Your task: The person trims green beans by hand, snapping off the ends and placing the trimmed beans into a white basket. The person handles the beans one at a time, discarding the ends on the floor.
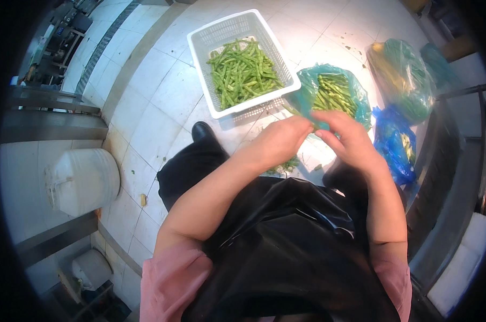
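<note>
My left hand [281,139] holds a green bean [293,110] whose ends stick out past the fingers. Close against it is my right hand [345,135], thumb and forefinger spread around the bean's right end; whether they pinch it I cannot tell. Just beyond my hands, a teal plastic bag [361,94] lies open on the floor with whole green beans [334,94] inside. A white plastic basket [249,105] stands to its left, and a pile of green bean pieces [243,74] covers much of its bottom. Green trimmings [285,166] lie on the floor below my hands.
On the right are a blue plastic bag [392,149] with pale green contents and a clear-and-green bag [408,80] of produce. A white plastic drum [88,181] stands at left. My black apron [287,241] covers my lap; scraps dot the tiled floor [146,120].
</note>
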Available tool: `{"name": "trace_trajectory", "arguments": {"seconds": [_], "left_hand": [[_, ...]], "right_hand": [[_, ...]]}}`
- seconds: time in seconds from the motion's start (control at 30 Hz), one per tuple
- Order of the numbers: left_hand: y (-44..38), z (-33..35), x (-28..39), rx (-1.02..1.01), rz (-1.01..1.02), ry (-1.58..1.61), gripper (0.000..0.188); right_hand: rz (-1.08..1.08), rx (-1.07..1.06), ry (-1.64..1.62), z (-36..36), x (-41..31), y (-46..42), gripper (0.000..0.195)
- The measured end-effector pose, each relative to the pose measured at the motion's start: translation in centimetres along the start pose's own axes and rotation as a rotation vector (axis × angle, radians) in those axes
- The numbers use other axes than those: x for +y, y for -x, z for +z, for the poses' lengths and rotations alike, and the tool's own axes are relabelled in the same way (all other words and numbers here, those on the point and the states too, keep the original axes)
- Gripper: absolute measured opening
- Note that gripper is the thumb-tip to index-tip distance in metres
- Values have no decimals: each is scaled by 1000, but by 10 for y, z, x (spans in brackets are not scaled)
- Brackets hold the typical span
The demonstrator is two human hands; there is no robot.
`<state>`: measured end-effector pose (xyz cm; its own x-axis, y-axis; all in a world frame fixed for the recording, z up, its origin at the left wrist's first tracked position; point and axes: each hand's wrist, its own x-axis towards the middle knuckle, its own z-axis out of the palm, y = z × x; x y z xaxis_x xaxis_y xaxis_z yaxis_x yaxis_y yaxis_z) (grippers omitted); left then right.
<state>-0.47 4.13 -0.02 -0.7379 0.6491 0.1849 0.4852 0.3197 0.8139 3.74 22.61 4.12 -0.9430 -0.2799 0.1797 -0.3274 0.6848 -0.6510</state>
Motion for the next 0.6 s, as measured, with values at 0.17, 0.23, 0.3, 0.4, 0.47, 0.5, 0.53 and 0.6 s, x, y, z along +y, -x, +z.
{"name": "trace_trajectory", "arguments": {"seconds": [0.17, 0.23, 0.3, 0.4, 0.47, 0.5, 0.53, 0.6], "left_hand": [[-8, -4, -2, -179, -147, -99, 20], [-7, -9, 4, -127, -212, -31, 20], [-5, -13, 5, -121, -231, 52, 20], [-7, -10, 4, -172, -308, 368, 20], [-9, -10, 8, -60, -422, 579, 20], [-9, -10, 10, -3, -482, 684, 21], [-8, -5, 10, 135, -450, 901, 20], [-9, -11, 9, 117, -477, 1029, 20]], "right_hand": [[37, -131, -13, 21, 32, -3, 20], [92, -50, -120, 26, 31, -4, 18], [241, 31, -342, 26, 21, -6, 16], [383, 99, -736, 24, 13, -6, 20], [292, 259, -895, 30, 6, -10, 28], [193, 256, -734, 30, 2, -10, 28], [95, 251, -573, 29, -1, -11, 29], [100, 201, -454, 31, -3, -7, 29]]}}
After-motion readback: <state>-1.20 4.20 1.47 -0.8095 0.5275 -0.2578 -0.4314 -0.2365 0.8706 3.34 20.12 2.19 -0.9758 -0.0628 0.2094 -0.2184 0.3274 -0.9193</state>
